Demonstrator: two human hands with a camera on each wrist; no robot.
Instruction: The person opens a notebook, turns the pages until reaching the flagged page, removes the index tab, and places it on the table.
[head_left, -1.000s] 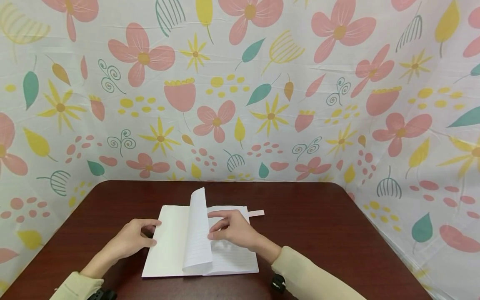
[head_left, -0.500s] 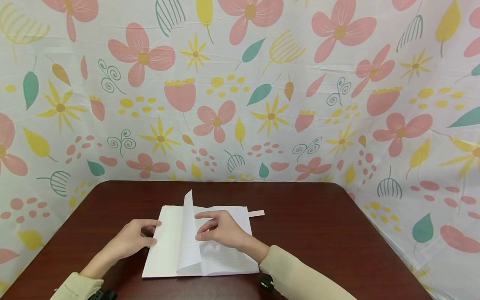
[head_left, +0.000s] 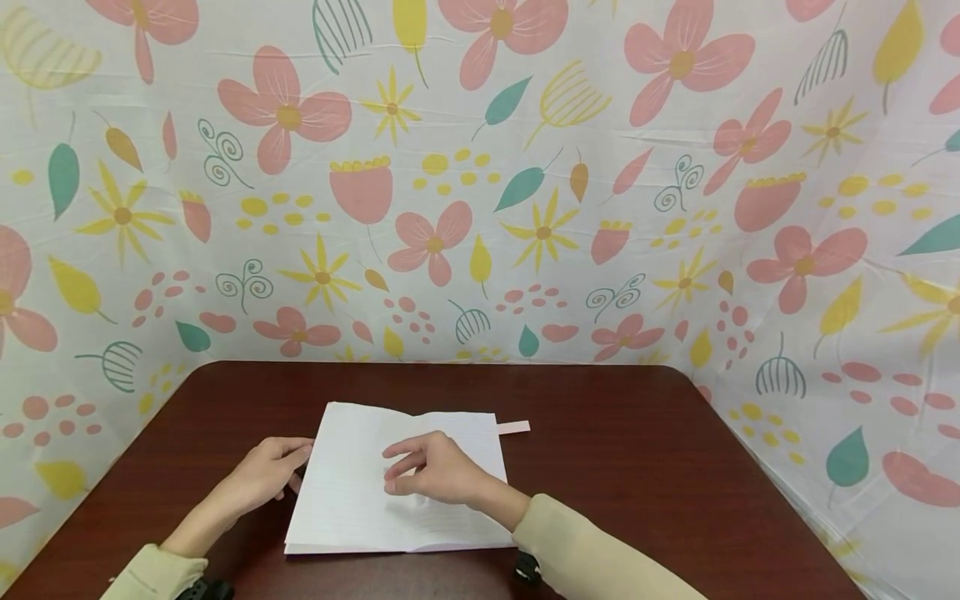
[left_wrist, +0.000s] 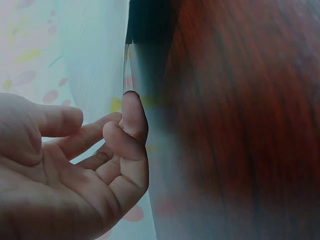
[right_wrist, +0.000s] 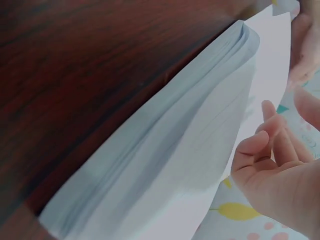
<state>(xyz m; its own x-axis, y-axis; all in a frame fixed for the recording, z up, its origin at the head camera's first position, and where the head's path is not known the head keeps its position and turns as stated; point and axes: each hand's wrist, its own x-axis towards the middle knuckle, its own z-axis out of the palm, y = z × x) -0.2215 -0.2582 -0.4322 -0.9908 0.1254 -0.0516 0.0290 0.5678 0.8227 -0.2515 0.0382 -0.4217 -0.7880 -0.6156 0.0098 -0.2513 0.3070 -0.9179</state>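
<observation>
An open notebook [head_left: 348, 492] with white lined pages lies on the table. At its left edge rests my left hand [head_left: 262, 475], its fingertips by the page edge. In the left wrist view, the fingers of this hand [left_wrist: 95, 165] are loosely bent, the thumb stands apart from them, and nothing is gripped. Over the middle of the spread hovers my right hand [head_left: 442, 471]. The right wrist view has this hand [right_wrist: 280, 170] with loosely bent fingers and no page between them. The thick stack of right-hand pages [right_wrist: 165, 145] bulges beneath it.
A pale pink strip [head_left: 513, 427] sticks out from the notebook's right side. The dark reddish-brown table [head_left: 615, 467] extends around it, and a floral curtain [head_left: 480, 183] hangs along the back and sides. Both wrists wear a black device.
The raised page has come down flat onto the left side. My right hand has moved left and released it. My left thumb has shifted off the page to the notebook's edge.
</observation>
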